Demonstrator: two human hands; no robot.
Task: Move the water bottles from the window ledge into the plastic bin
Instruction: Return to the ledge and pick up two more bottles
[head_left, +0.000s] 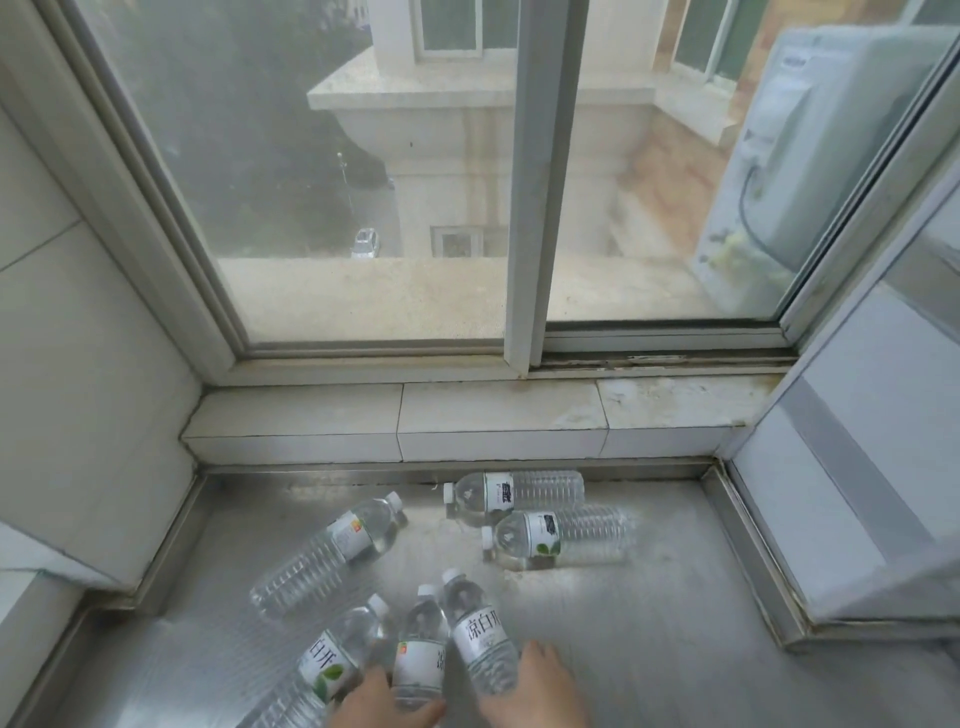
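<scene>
Several clear water bottles with white caps lie on the metal window ledge (649, 623). Two lie side by side near the back, one (540, 488) behind the other (576, 532). Another bottle (332, 551) lies diagonally at the left. Three more fan out at the bottom edge: a left bottle (332, 657), a middle bottle (420, 652) and a right bottle (479, 629). My left hand (382, 701) wraps around the base of the middle bottle. My right hand (535, 691) grips the lower end of the right bottle. No plastic bin is in view.
A sliding window (530, 208) closes the back, above a tiled step (498, 421). White walls stand on the left (78, 415) and right (857, 467). A raised metal rim (753, 561) borders the ledge. An air-conditioner unit (821, 156) hangs outside.
</scene>
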